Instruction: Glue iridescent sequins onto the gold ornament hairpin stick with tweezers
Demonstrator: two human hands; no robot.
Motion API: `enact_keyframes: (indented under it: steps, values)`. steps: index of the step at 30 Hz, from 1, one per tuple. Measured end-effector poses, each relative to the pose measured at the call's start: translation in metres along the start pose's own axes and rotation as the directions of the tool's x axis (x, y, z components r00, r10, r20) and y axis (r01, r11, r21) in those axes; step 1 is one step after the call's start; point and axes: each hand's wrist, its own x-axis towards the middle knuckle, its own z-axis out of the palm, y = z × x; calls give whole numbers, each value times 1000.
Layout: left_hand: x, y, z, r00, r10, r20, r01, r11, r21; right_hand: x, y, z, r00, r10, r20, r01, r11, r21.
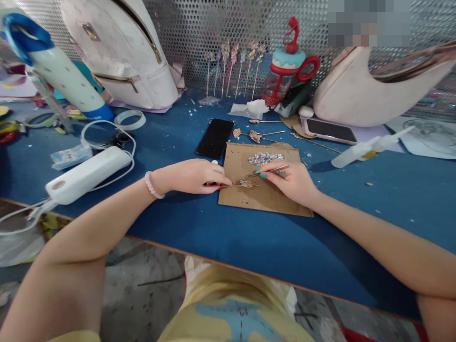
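Observation:
My left hand [195, 175] pinches the thin stem of a hairpin [248, 184], whose gold-coloured, stone-studded head lies over a sheet of cardboard [235, 164]. Between the fingers of my right hand [294, 183] is a pair of metal tweezers [278, 168]. Their tip points left, just above the hairpin's head; whether it grips a stone is too small to tell. A pile of small glittering rhinestones [265, 158] is spread on the cardboard beyond my right fingers. More gold-headed hairpins [255, 136] lie behind the cardboard.
A black phone [215, 137] lies behind my left hand. Finished-looking hairpins [233, 59] stand upright by the mesh wall. To the right are a glue bottle [370, 147], another phone [331, 130] and a handbag [356, 90]. A white corded device [89, 173], tape roll [130, 119] and backpack [124, 57] occupy the left.

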Motion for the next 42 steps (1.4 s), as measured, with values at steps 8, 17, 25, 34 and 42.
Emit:
enact_keyframes:
  steps: [8,17,25,34,42]
  values:
    - [0,3,-1,999,-49,14,50,994,-100,1,-1,0,999,-37,-26,36,999,-19]
    - [-6,-12,-6,988,-140,67,152,957,-248,0,-3,-1,999,-46,-21,46,999,-28]
    - [-5,-6,-6,990,-123,75,138,959,-248,1,-2,-1,999,-45,28,45,999,7]
    - [-5,0,-9,989,-117,93,136,962,-237,2,-3,-1,998,-59,-25,59,998,3]
    - [-4,3,-8,988,-116,102,133,974,-183,1,-1,0,999,-51,7,51,999,-8]
